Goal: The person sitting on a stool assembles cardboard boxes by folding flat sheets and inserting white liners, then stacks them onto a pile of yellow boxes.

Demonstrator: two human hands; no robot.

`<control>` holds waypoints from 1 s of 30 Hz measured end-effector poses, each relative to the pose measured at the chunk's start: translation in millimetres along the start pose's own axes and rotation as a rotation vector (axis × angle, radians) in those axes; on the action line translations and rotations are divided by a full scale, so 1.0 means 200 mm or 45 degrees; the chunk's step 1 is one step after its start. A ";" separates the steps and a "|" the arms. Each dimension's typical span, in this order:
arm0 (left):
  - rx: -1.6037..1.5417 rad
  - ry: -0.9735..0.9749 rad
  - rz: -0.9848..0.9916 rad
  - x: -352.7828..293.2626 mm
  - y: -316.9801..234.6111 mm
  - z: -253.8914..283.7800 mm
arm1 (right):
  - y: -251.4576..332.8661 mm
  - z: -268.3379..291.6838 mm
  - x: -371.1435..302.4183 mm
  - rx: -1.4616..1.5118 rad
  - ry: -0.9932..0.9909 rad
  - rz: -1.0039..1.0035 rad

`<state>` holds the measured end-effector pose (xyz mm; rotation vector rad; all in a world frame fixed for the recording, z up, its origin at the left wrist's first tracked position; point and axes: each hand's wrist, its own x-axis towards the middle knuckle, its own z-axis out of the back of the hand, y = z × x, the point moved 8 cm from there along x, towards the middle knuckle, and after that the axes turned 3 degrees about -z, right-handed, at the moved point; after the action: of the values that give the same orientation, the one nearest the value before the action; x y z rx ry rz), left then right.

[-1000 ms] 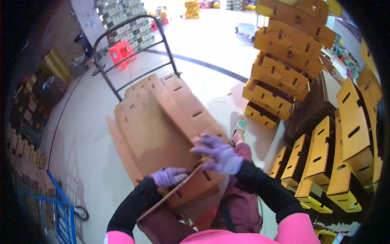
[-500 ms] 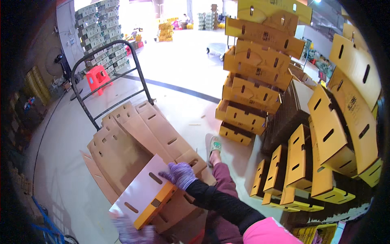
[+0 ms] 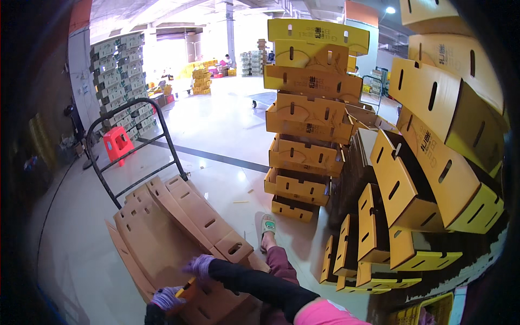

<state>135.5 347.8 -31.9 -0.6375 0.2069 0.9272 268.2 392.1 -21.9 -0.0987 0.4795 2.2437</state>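
My left hand, in a purple-grey knitted glove, is closed at the near end of the stack of brown cardboard box blanks. A narrow yellow strip of cardboard sticks out beside its fingers; the rest of that piece is hidden or seen edge-on. Just beyond it, my right hand, in a matching glove, is over the blanks near the strip's far end. Its fingers are blurred, and whether they touch the strip does not show. The blanks have oval slots and lie beside the black trolley handle.
Tall stacks of folded yellow boxes rise ahead, with more yellow boxes at the right. A red stool stands beyond the trolley handle, near pale stacked boxes. A yellow basket is at the lower right.
The white-faced, yellow-edged cardboard piece no longer shows broadside; only a yellow strip is visible. My right hand has moved left and nearer. The view has tilted upward.
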 end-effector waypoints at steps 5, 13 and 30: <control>0.388 -0.376 0.337 -0.20 -0.04 -0.17 | 0.10 -0.13 -0.09 -0.059 0.272 0.006; 0.549 -0.590 0.023 -0.40 -0.21 -0.47 | 0.24 -0.56 -0.63 -0.269 -0.522 -0.128; -0.125 -0.621 0.363 0.43 -0.23 0.36 | 0.58 -0.25 -0.66 1.540 -0.340 0.088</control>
<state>215.8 428.2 7.6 -0.4604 -0.1902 1.3452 264.7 210.9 -3.2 0.8235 1.5792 1.6455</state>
